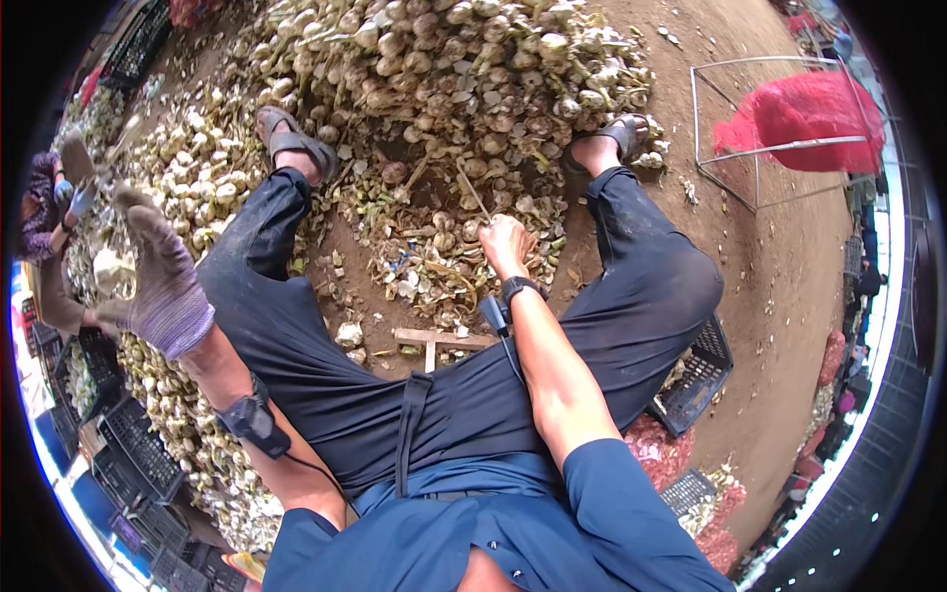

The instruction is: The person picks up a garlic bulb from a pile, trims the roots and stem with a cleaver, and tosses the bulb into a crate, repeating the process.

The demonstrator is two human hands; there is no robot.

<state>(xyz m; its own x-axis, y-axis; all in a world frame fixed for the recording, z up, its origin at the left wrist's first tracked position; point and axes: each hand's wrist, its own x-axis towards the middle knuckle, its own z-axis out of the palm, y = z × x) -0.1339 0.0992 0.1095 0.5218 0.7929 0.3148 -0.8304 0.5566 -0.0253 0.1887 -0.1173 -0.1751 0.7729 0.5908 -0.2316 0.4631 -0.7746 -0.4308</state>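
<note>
My left hand (163,281), in a grey and purple knit glove, is raised at the left with fingers and thumb spread apart. A whitish garlic bulb (113,272) shows between its thumb and fingers; whether it touches the glove I cannot tell. My bare right hand (505,244) is closed on a narrow knife (473,192), its thin blade pointing up and left toward the garlic heap (424,74). The knife's handle is hidden in my fist. Below that hand lie loose garlic bulbs, cut stems and dry skins (434,271).
Trimmed garlic bulbs (163,405) spread along my left, near black plastic crates (143,449). A metal frame (725,158) with a red mesh bag (814,123) stands at right. A black crate (698,380) sits beside my right thigh. Another person (49,212) works at far left.
</note>
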